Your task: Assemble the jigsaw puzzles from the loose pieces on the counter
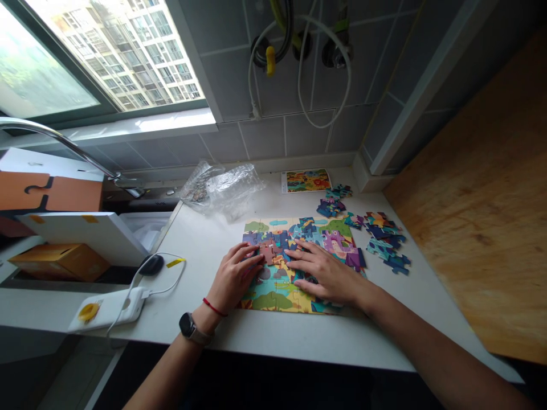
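From where I stand, the puzzle (pixel 277 302) lies flat on the white table (pixel 239 336), near its front edge and right under both hands, its pieces forming a broad, colourful sheet. It looks like thin, stiff card, so I'd judge it light, with a smooth printed face that a dry fingertip can slide about easily. The joined part would probably buckle or come apart if lifted by one corner; better to press it flat with spread fingers, and to take any single piece by its opposite edges, keeping the knobs from bending. The left hand (pixel 236 269) rests over the left side, fingers loosely bent and a little apart, the tips by some reddish-brown pieces (pixel 268 252). The right hand (pixel 327 274) reaches across from the other side, palm down, its fingers fanned over the middle. Neither looks clenched, though I can't tell whether a small piece is tucked beneath the right one. Beyond the right side of the sheet, loose pieces (pixel 380 230) sit in overlapping heaps, some up by the picture card (pixel 307 180) at the back. A crumpled clear bag (pixel 235 185) lies behind and to the left, apart from the hands.
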A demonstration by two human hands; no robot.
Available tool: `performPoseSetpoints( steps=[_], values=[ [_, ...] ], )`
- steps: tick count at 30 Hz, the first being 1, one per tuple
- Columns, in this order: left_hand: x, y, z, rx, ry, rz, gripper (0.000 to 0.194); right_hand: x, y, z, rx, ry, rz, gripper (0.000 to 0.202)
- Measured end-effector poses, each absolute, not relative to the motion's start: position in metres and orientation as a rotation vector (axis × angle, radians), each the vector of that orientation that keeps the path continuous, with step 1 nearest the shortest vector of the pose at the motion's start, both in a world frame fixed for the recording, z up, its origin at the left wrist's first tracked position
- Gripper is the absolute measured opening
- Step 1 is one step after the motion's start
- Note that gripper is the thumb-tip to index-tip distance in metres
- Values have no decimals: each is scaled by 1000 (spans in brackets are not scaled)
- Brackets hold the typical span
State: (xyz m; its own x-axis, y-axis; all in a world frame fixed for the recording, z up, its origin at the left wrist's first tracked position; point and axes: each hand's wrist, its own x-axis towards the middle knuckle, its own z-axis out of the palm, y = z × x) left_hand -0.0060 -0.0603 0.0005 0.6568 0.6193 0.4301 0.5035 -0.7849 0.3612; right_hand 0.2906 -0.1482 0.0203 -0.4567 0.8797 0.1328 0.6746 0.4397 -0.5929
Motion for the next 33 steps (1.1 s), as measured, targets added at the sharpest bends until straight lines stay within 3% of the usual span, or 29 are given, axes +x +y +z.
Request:
performPoseSetpoints(
  steps=[33],
  values=[
    [2,-73,18,2889,981,517,30,291,-149,29,-1312,-2264,712,44]
  ],
)
